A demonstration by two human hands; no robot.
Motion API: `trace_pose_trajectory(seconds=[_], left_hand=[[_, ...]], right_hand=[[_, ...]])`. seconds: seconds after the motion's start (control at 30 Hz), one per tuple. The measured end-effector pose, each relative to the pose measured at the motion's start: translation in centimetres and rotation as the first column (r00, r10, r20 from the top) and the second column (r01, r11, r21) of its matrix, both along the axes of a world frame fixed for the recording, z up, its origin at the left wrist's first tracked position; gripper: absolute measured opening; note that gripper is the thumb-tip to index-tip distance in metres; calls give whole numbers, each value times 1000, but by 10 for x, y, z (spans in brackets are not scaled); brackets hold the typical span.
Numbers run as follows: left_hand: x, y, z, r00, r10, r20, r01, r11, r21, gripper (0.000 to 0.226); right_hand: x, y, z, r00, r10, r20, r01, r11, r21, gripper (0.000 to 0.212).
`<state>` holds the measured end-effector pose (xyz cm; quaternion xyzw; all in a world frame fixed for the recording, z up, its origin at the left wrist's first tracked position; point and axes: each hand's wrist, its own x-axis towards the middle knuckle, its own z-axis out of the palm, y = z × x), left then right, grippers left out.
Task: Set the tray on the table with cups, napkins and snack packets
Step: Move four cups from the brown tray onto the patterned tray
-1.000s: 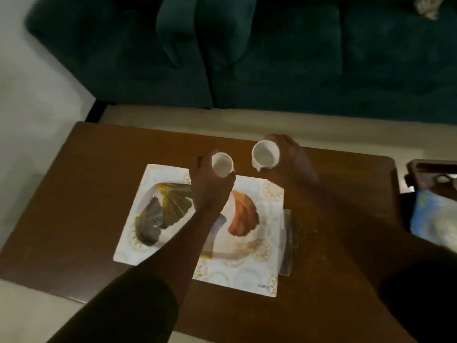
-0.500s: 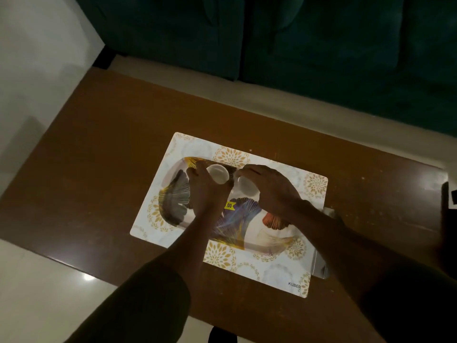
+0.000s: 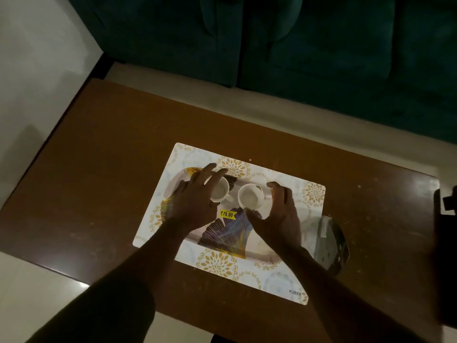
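- The tray lies on a patterned placemat in the middle of the brown table, so by my reckoning that part of the job is done.
- Two white cups stand upright side by side in the tray's far half: the left cup and the right cup, near each other but apart. Both look empty.
- I see no napkins and nothing I can call a snack packet on the tray. A shiny, crumpled thing lies at the placemat's right edge; I cannot tell what it is. So I judge the cups done, napkins and packets left.
- My left hand is spread, fingers fanned over the left cup's rim and near side; it touches the cup at most lightly and does not clasp it.
- My right hand is loosely curved and open, thumb beside the right cup's near side, fingers just off its right. It grips nothing that I can see.
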<state>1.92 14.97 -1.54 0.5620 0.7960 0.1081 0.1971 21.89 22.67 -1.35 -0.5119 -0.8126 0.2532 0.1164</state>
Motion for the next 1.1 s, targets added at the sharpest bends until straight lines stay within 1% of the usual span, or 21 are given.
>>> trace_pose_trajectory(seconds=[0.07,0.1,0.17,0.23,0.3,0.37,0.43,0.5,0.53,0.67,0.73,0.83,0.93,1.1], left_hand=[[0,2,-1,996,-86,-20,85,996,-31,88],[-1,3,-1,995,-104,-10,103,994,-39,86],[-4,3,-4,995,-91,29,92,994,-51,79],[-5,0,-6,998,-39,48,41,998,-57,71],[-2,-2,-5,998,48,47,-46,998,-41,70],[3,-3,-2,988,150,39,-150,989,-10,72],[8,-2,-1,975,219,43,-220,976,10,77],[13,0,-2,977,198,74,-200,980,16,81],[15,1,-2,979,174,101,-176,984,12,80],[19,8,-4,961,173,214,-181,983,19,65],[21,10,-5,953,176,245,-193,980,44,62],[20,12,-8,954,169,246,-188,980,57,61],[18,12,-8,958,158,241,-176,983,54,62],[10,9,-11,965,146,218,-158,987,41,67]], right_hand=[[-8,-5,-2,997,-33,63,35,999,-26,92],[-13,-4,-3,995,-44,88,48,998,-38,94],[-23,2,-3,992,-24,123,36,994,-101,87],[-27,9,-2,990,45,135,-25,989,-148,75],[-24,11,0,983,129,134,-107,981,-160,71],[-19,9,2,969,203,138,-184,973,-140,70],[-15,3,1,967,221,126,-210,973,-94,75],[-12,-3,-1,984,164,75,-158,984,-79,77],[-11,-6,-2,990,130,55,-126,989,-75,75],[-9,-13,-4,999,30,-15,-31,996,-78,63],[-12,-12,-4,999,13,-31,-16,996,-93,61],[-17,-13,-4,999,-30,-24,27,994,-104,68],[-26,-11,-4,994,-97,-45,87,979,-182,75],[-34,-10,-8,989,-139,-58,124,968,-217,78]])
